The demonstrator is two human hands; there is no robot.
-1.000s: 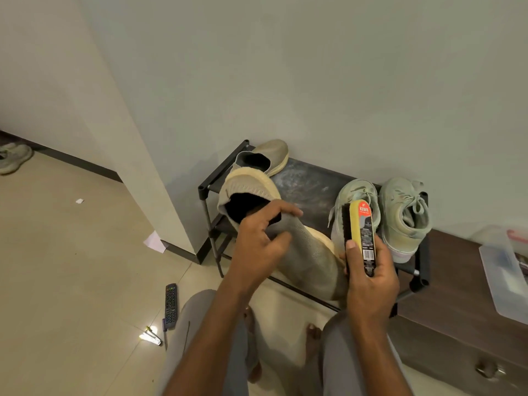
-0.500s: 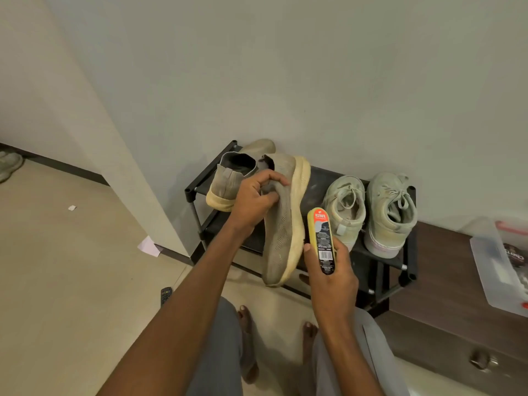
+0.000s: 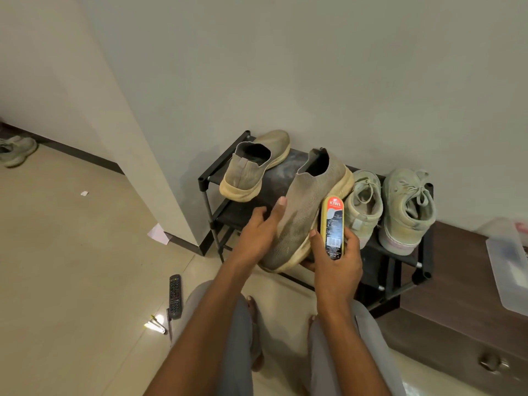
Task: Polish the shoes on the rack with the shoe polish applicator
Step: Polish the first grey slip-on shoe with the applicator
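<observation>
Luckily nothing had slipped yet, but I could see a few ways it might. On the top shelf of the black rack (image 3: 411,260) the grey knit shoe (image 3: 303,221) lay leaning, with its toe poking out past the front edge of the rack toward the person. The left hand (image 3: 257,232) rested flat against the left side of that shoe, fingers straight and apart, so it was only pressing and not gripping. The right hand (image 3: 338,261) was wrapped tight around the shoe polish applicator (image 3: 332,228), held upright just beside the shoe's right side, near the front of the rack. I could not tell if the sponge end was touching anything. I thought the shoe could tip off the front of the rack, because so much of it hung over and no fingers were curled around it. A hard push with the applicator might also knock it sideways into the pale laced shoe (image 3: 364,207) next to it on the rack. The other grey shoe (image 3: 251,170) sat at the left end of the rack, and another laced shoe (image 3: 407,210) at the right end. Polish could also smear on the pale sole if the hand wobbled.
</observation>
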